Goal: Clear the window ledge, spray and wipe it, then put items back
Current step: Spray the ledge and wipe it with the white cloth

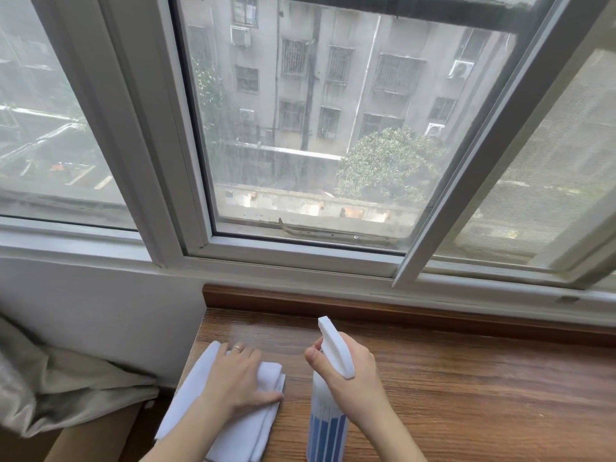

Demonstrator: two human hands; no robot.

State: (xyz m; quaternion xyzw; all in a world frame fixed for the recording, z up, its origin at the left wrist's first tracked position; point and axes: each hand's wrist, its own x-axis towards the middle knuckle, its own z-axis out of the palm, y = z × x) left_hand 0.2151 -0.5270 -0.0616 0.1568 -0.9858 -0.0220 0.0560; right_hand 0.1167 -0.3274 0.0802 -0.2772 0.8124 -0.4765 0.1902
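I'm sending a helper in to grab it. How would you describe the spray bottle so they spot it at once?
Find the wooden ledge below the window. Near its front edge, the right hand grips the spray bottle, just right of the white cloth. It is the only upright thing there: white trigger head, blue-and-white striped body.

A crumpled grey curtain (66,381) lies at lower left, and beyond the window (310,128) stands a grey building (333,78).

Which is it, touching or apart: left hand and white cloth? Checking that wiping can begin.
Touching. The head view shows the left hand lying flat on the folded white cloth.
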